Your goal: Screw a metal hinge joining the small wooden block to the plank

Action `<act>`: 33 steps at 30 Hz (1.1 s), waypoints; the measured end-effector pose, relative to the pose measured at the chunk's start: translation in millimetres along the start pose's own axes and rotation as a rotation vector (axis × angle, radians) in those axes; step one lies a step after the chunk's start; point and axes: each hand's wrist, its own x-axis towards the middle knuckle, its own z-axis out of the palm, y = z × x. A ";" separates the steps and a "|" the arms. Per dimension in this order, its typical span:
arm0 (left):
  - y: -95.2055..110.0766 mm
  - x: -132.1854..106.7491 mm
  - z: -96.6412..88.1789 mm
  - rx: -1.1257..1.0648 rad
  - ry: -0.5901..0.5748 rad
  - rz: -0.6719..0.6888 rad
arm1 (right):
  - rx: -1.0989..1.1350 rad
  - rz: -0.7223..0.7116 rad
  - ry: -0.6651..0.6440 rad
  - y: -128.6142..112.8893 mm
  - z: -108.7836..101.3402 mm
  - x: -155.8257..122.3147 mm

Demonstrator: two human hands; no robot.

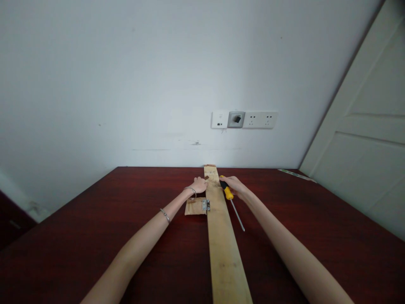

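Observation:
A long pale wooden board point(221, 245) runs from the near edge of my view toward the wall. My left hand point(199, 185) is at its left edge near the far end, with curled fingers gripping the board. Across from it, my right hand point(236, 185) is closed round a screwdriver point(228, 193) with a black and yellow handle. Its metal shaft points back toward me, and the tip is away from the board. A metal hinge point(206, 205) joins the board's left edge to a small wooden piece point(194, 207), just on the near side of my left hand.
The dark red tabletop point(152, 257) reaches the white wall, which carries sockets point(259, 120). A thin printed strip point(297, 175) lies at the far right edge. Another small wood piece point(209, 165) is at the board's far end. A white door point(363, 139) stands right.

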 end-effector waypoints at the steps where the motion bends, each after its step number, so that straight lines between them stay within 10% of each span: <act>1: -0.8 0.7 -0.1 -0.005 -0.004 -0.018 | 0.007 -0.002 0.005 1.3 -0.1 1.4; 13: -7.6 0.5 -5.9 -0.226 0.104 -0.192 | 0.175 -0.057 0.051 1.7 -5.9 11.1; 33: -1.9 -6.1 -3.5 -1.255 0.235 -0.252 | 0.245 -0.130 0.069 -16.8 -8.6 -4.0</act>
